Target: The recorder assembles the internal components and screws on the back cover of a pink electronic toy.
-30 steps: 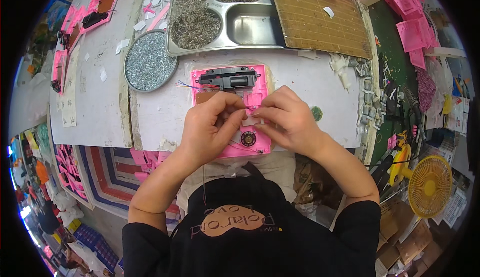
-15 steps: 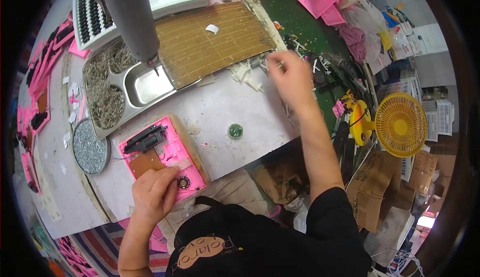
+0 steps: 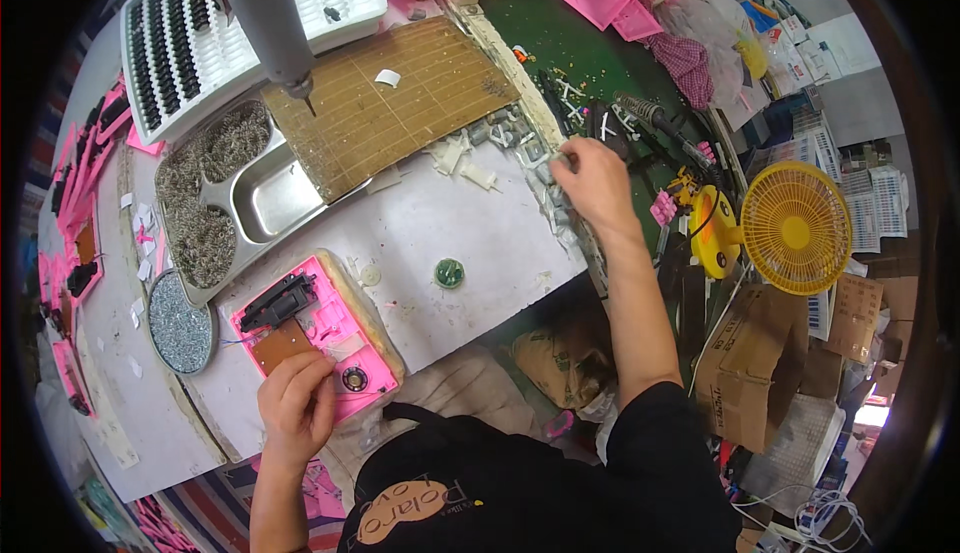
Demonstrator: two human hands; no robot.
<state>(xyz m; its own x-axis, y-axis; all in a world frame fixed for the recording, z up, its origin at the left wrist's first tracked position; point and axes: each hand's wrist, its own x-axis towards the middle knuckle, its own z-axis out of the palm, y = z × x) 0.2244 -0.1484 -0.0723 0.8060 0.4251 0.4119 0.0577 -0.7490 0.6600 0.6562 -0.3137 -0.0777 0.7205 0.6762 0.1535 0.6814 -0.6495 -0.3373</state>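
A pink plastic casing (image 3: 350,328) lies at a slant on a padded block near the table's front edge. In it are a black plastic mechanism (image 3: 280,301), a brown board (image 3: 278,347) and a small round speaker-like part (image 3: 354,379). My left hand (image 3: 298,405) rests at the casing's near side, fingers curled together by the board and a pale strip (image 3: 346,347); whatever they grip is hidden. Over at the table's right edge, my right hand (image 3: 597,185) has its fingers pinched among grey lumpy bits (image 3: 545,191); what is between them cannot be made out.
A dark powered driver (image 3: 262,23) hangs over a metal tray (image 3: 225,215) of small screws. Beside it lie a brown ribbed board (image 3: 400,103), a white rack of black parts (image 3: 200,43) and a dish of silvery pieces (image 3: 182,325). A green lid-like disc (image 3: 449,273) and yellow fan (image 3: 797,228) sit rightward.
My right hand has come down slightly along the table's right edge, and more grey bits show there. My left hand stays at the casing. The whole view has shifted a little.
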